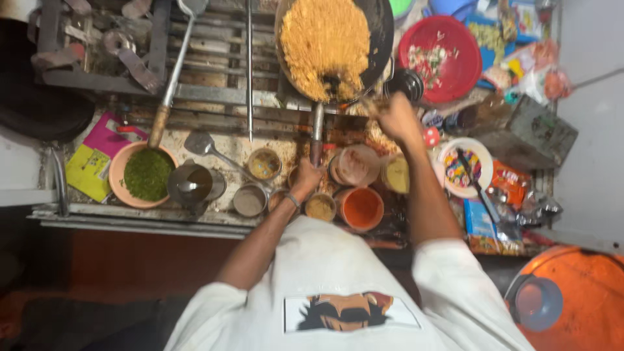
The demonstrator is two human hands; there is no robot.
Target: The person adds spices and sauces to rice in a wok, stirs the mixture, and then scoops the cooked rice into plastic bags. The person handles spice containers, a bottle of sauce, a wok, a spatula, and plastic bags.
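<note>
Right now the left hand (305, 179) is wrapped tight around the wok handle (316, 133), a long bar whose axis runs straight from the person toward the stove, pointing at the wok (380, 29). The wok sits at the far edge of the stove top, filled with yellow-orange fried rice (324, 45), with a dark gap showing near its close rim. The right hand (395, 117) is raised just beside the wok's near right rim, fingers curled shut; motion blur hides whether anything is pinched in them.

Around the left hand, along the counter's near edge: small round tins of spices (320, 208), an orange tub (361, 208), a pale lidded tub (355, 166). Further left sit a steel cup with a spoon (190, 184) and a pink bowl of chopped greens (144, 174), with a long ladle (170, 84) lying diagonally above it, handle end toward the bowl. On the right side, a red bowl with chopped vegetables (439, 57) stands at the far edge, and a white plate with colourful bits (465, 168) sits nearer.
</note>
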